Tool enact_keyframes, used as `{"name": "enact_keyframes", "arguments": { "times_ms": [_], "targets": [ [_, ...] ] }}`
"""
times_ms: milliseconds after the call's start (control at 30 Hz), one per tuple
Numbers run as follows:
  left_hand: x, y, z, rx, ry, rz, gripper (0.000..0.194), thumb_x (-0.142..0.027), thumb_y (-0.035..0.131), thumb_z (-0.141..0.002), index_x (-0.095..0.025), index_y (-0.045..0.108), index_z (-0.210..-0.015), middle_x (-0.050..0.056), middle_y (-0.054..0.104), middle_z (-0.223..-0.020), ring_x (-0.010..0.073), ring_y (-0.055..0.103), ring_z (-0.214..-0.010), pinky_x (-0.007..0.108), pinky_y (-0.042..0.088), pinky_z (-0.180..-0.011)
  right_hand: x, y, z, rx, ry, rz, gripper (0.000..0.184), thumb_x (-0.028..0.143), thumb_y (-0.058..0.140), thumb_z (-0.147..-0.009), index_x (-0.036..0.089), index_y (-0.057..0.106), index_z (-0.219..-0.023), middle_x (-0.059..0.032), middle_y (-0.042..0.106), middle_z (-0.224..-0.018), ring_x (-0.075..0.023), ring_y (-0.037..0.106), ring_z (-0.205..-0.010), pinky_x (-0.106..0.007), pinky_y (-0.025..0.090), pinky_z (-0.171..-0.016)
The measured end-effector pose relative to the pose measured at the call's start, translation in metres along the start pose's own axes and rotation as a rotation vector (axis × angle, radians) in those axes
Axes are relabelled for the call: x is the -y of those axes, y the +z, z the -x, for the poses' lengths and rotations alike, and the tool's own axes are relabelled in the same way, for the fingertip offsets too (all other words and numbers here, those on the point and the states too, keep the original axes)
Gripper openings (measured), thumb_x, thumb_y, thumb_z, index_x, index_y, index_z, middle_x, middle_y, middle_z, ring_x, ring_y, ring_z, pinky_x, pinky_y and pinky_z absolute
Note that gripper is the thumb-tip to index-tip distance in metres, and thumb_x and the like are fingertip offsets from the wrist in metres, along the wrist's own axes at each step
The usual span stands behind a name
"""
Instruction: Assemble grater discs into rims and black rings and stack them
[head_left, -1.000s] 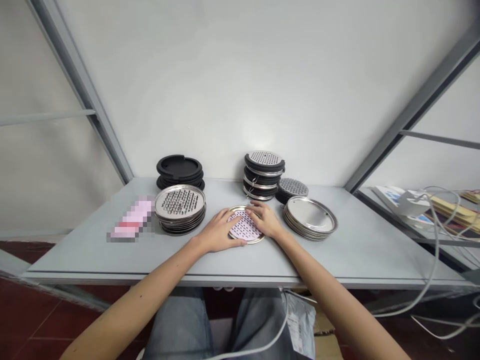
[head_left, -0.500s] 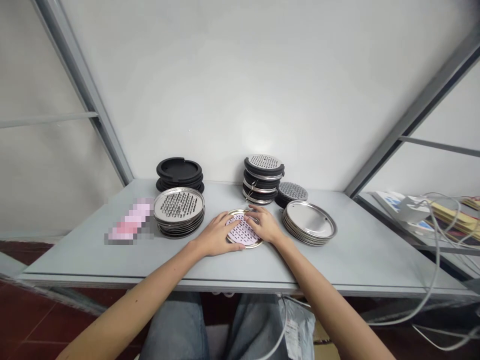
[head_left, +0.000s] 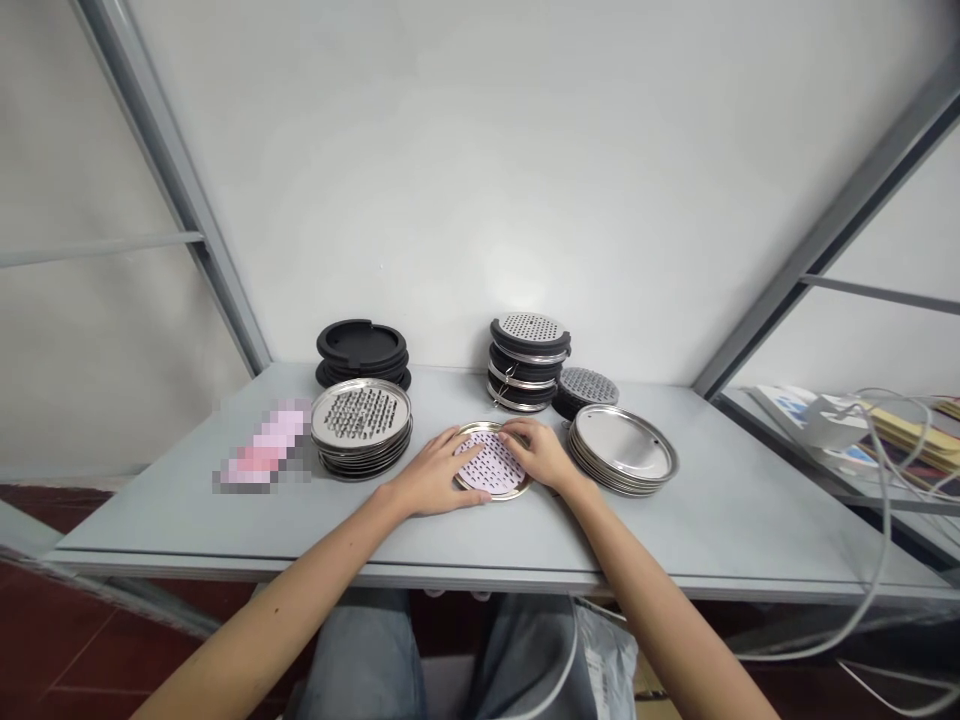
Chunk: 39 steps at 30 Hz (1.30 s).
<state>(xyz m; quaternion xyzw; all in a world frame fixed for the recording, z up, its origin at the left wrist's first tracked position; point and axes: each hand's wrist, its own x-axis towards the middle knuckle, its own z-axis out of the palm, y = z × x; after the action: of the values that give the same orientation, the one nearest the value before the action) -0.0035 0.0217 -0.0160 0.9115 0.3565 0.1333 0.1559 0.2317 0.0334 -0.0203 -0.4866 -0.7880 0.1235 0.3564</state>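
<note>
In the middle of the table, close to its front edge, lies a round metal plate (head_left: pixel 471 428) with a gold-coloured rim. Inside it rests a lilac disc (head_left: pixel 491 465) with rows of slots. My left hand (head_left: pixel 437 473) curves round the plate's left side, thumb at the front and fingers at the back. On the right side my right hand (head_left: pixel 541 452) bends its fingers over the rim, fingertips on the disc's edge. To the left stands a stack of metal grater discs (head_left: pixel 361 413); to the right, a stack of shiny round metal plates (head_left: pixel 624 443).
Black rings (head_left: pixel 362 345) are piled at the back left. A tall stack of black and metal rounds (head_left: pixel 529 360) stands behind the plate, beside dark grater discs (head_left: pixel 589 385). A blurred pink item (head_left: pixel 266 445) lies left. White cables (head_left: pixel 885 520) hang at the right.
My right hand has shifted slightly right and drawn its fingers back toward the rim, so more of the lilac disc shows. My left hand stays at the plate's left side.
</note>
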Motion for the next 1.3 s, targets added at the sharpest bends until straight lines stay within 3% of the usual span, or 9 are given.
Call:
{"name": "enact_keyframes", "arguments": {
  "times_ms": [833, 1100, 1300],
  "targets": [
    [-0.002, -0.004, 0.002, -0.005, 0.037, 0.023, 0.084, -0.067, 0.055, -0.080, -0.024, 0.030, -0.147, 0.007, 0.027, -0.154, 0.0304, 0.014, -0.144, 0.045, 0.020, -0.117, 0.000, 0.003, 0.000, -0.003, -0.005, 0.050, 0.026, 0.030, 0.050, -0.089, 0.018, 0.072, -0.093, -0.0091, 0.071, -0.100, -0.0232, 0.063, -0.093, -0.037, 0.047, -0.089],
    [0.001, -0.001, 0.001, -0.026, 0.012, 0.055, 0.088, -0.068, 0.059, -0.076, -0.021, 0.033, -0.146, 0.009, 0.026, -0.154, 0.0301, 0.017, -0.144, 0.044, 0.021, -0.117, 0.005, -0.005, 0.001, -0.095, -0.003, 0.011, 0.025, 0.031, 0.049, -0.089, 0.019, 0.071, -0.091, -0.0075, 0.072, -0.096, -0.0222, 0.065, -0.090, -0.036, 0.049, -0.085],
    [0.003, 0.001, 0.001, -0.011, -0.007, 0.051, 0.088, -0.071, 0.056, -0.076, -0.021, 0.036, -0.145, 0.010, 0.030, -0.153, 0.0307, 0.015, -0.144, 0.047, 0.021, -0.116, 0.007, -0.009, 0.007, -0.227, 0.021, 0.016, 0.024, 0.034, 0.050, -0.089, 0.019, 0.070, -0.089, -0.0060, 0.073, -0.088, -0.0202, 0.065, -0.077, -0.033, 0.051, -0.075]
  ]
}}
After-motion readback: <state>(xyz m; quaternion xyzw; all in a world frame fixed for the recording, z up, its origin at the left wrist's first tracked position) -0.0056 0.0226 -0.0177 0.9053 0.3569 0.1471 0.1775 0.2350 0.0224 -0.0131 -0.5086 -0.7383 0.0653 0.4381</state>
